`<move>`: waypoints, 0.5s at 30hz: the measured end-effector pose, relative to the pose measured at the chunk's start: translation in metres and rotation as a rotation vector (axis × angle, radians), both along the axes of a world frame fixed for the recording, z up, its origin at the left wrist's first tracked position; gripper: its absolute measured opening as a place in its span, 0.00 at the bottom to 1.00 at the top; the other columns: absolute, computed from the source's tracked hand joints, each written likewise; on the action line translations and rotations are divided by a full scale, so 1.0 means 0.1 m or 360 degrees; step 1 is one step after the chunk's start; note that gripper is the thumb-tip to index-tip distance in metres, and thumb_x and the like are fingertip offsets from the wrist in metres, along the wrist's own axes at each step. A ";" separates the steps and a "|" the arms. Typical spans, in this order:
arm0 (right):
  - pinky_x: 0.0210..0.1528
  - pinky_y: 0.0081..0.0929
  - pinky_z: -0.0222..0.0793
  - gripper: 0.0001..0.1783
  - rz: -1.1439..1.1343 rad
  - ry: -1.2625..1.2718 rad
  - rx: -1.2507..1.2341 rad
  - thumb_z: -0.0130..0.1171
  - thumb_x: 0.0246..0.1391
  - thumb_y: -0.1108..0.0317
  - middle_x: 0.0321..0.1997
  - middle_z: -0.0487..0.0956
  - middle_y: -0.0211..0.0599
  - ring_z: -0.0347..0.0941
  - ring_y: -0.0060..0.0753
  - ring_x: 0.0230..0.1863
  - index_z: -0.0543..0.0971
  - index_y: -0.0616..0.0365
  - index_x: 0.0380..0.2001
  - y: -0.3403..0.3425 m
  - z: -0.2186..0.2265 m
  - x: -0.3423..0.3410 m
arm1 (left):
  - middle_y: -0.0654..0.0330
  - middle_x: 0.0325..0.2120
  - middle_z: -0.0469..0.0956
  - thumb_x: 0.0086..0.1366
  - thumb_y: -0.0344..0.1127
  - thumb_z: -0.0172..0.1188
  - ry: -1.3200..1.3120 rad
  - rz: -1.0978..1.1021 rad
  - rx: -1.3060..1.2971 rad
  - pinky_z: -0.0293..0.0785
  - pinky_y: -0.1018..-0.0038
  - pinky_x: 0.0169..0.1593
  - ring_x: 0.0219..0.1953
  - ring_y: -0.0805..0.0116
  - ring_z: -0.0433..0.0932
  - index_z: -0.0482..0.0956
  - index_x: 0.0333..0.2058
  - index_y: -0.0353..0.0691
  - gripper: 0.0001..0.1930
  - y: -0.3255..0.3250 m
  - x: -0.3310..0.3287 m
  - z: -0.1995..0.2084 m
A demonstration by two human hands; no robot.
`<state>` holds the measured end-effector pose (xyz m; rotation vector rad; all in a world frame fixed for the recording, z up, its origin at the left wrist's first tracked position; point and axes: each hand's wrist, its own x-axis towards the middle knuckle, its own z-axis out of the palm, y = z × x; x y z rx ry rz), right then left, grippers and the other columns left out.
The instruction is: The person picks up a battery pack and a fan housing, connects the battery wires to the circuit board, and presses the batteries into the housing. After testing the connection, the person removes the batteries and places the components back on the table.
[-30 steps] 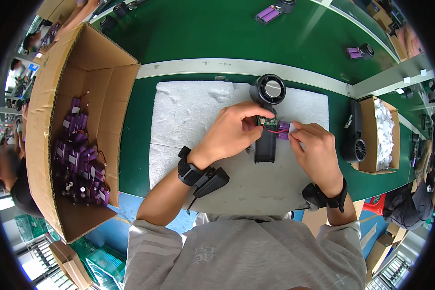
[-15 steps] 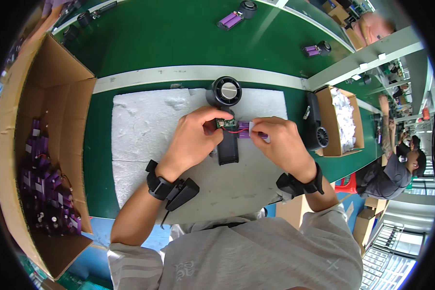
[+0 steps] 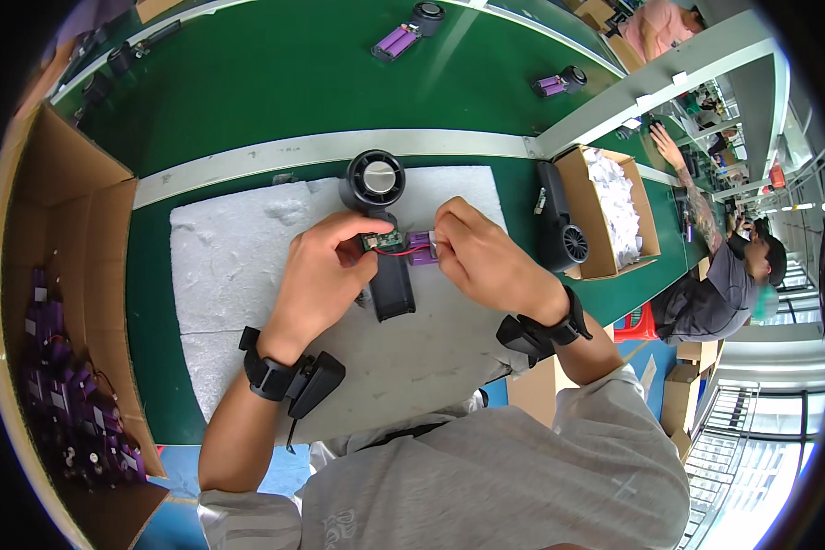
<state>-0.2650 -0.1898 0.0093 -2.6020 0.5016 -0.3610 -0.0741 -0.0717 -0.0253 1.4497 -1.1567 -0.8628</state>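
Note:
A handheld fan with a round black head [image 3: 375, 178] lies on the white foam pad, its black handle housing [image 3: 393, 291] pointing toward me. My left hand [image 3: 312, 280] pinches a small green circuit board [image 3: 385, 241] between thumb and forefinger, over the upper part of the handle. Red wires run from the board to a purple battery pack [image 3: 419, 251] just right of it. My right hand [image 3: 495, 264] is closed at the pack's right end, its fingertips at a whitish patch there. Its curled fingers hide part of the pack.
A cardboard box [image 3: 87, 238] at left holds several purple battery packs. Right of the foam pad [image 3: 225, 247] stand another black fan [image 3: 559, 220] and a box of white slips [image 3: 614, 206]. Two fans with exposed batteries lie beyond the white rail [image 3: 339, 144]. A co-worker [image 3: 720, 284] sits at right.
The whole view has shifted, so the bench appears farther left. My right hand has turned, with its fingers curled more tightly at the battery pack's end. My left hand keeps its pinch on the circuit board.

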 end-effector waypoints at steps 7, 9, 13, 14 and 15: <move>0.30 0.23 0.68 0.06 -0.1092 -0.0144 -0.0596 0.54 0.58 0.71 0.25 0.74 0.36 0.70 0.29 0.25 0.75 0.64 0.36 -0.59 0.53 -0.75 | 0.64 0.34 0.80 0.54 0.18 0.57 0.0054 0.0018 0.0134 0.72 0.81 0.37 0.31 0.79 0.76 0.82 0.42 0.39 0.17 0.07 0.03 0.01; 0.30 0.24 0.69 0.08 -0.1365 0.0096 -0.0982 0.59 0.56 0.71 0.26 0.76 0.37 0.73 0.30 0.26 0.77 0.63 0.38 -0.90 0.54 -1.22 | 0.62 0.33 0.80 0.53 0.18 0.57 0.0009 0.0067 0.0062 0.73 0.79 0.36 0.29 0.76 0.76 0.82 0.41 0.39 0.16 0.05 0.00 0.05; 0.33 0.28 0.71 0.14 -0.1297 -0.0079 0.0251 0.66 0.48 0.74 0.31 0.78 0.40 0.76 0.38 0.30 0.78 0.63 0.39 -0.24 0.59 -0.66 | 0.60 0.31 0.79 0.52 0.18 0.58 -0.0037 0.0119 0.0025 0.74 0.78 0.34 0.27 0.74 0.76 0.82 0.40 0.39 0.16 0.04 -0.03 0.05; 0.34 0.28 0.71 0.17 -0.0877 -0.0105 0.0180 0.68 0.44 0.77 0.34 0.78 0.40 0.76 0.37 0.32 0.78 0.62 0.40 -0.11 0.50 -0.47 | 0.60 0.31 0.79 0.52 0.17 0.59 -0.0053 0.0108 -0.0005 0.74 0.78 0.34 0.27 0.74 0.76 0.82 0.40 0.39 0.16 0.03 -0.02 0.03; 0.34 0.27 0.71 0.21 -0.0455 -0.0149 0.0110 0.70 0.40 0.79 0.37 0.78 0.40 0.76 0.36 0.33 0.78 0.61 0.42 0.00 0.41 -0.29 | 0.60 0.31 0.79 0.52 0.17 0.59 -0.0078 0.0101 0.0043 0.74 0.78 0.34 0.27 0.74 0.76 0.82 0.40 0.39 0.16 0.03 -0.02 0.02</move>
